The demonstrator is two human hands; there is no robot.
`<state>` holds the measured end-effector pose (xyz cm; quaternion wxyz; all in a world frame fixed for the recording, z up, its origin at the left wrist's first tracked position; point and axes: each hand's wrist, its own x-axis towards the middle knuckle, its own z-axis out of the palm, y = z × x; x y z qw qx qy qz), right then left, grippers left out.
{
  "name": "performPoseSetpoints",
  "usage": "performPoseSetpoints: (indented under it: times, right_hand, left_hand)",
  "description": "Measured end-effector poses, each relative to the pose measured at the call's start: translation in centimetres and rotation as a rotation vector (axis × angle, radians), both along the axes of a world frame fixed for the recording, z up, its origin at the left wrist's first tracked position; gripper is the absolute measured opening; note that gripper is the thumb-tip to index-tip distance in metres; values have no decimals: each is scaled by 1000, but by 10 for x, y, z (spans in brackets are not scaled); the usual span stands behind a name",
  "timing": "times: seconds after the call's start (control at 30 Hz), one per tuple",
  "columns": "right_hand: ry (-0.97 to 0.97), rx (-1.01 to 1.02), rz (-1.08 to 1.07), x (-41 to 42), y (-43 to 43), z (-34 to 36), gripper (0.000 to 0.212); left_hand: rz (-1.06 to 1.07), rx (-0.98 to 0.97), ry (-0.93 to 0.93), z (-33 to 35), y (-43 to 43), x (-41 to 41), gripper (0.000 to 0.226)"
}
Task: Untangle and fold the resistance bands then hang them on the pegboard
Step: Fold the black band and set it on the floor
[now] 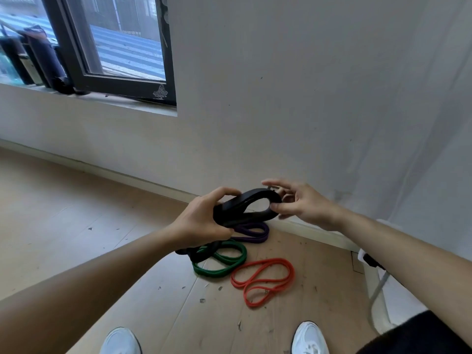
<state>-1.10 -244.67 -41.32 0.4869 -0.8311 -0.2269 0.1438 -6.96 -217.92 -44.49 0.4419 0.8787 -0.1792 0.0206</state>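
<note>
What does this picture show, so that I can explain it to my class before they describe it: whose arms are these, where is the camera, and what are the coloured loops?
There is no machine here. The one picture comes from a camera worn on a person's head, looking forward and down, so the two arms and the white shoes are the wearer's own.

The left hand has a grip on a folded black band, a stretchy exercise loop. The right hand, fingers spread, touches the band's far end.

On the wooden floor by the wall lie a purple band, a green band, a red band and another black band lying across the green one. No pegboard is in view.
</note>
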Motion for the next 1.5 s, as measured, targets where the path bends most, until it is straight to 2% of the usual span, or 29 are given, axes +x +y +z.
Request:
performPoseSetpoints:
  times: [0.2,0.3,0.4,0.47,0.53,0.63,0.73,0.87,1.03,1.13,1.23,1.3,1.37,1.5]
  right_hand:
    - [141,-13,37,-1,-5,-43,44]
    - [213,49,4,6,0,-66,41]
    - [245,30,-7,17,4,-96,47]
    - [125,-78,-18,23,7,-116,60]
    - [-99,-183,-12,26,11,-131,72]
    - [-368,-313,141,29,16,-157,94]
    - [-401,-522,270,25,29,-198,105]
    - [-258,-525,268,12,48,-271,86]
    - [-112,-522,217,-5,71,-337,54]
    - [-44,-517,226,-5,84,-370,42]
    - [-27,-556,168,-9,92,-401,38]
    - [-61,-596,126,-16,93,-422,33]
    - [-80,-637,107,-24,90,-438,32]
    - [-59,-677,56,-37,81,-451,48]
  left_hand:
    - [-107,-220,213,-17,-3,4,75]
    - [-108,-331,297,-33,0,10,73]
    - [-60,-356,322,-54,-1,15,66]
    - [-31,-344,349,-72,0,20,62]
    - [-2,-321,380,-94,3,27,58]
    - [18,-293,446,-134,9,32,58]
    - [-18,-284,553,-176,11,30,54]
    - [-48,-265,725,-225,17,25,46]
    - [-60,-120,905,-293,40,19,53]
    - [-42,-85,973,-331,47,18,48]
    - [-77,21,966,-363,51,24,49]
    - [-117,216,897,-380,52,31,52]
    - [-114,387,742,-394,54,35,53]
    - [-67,526,411,-406,62,24,72]
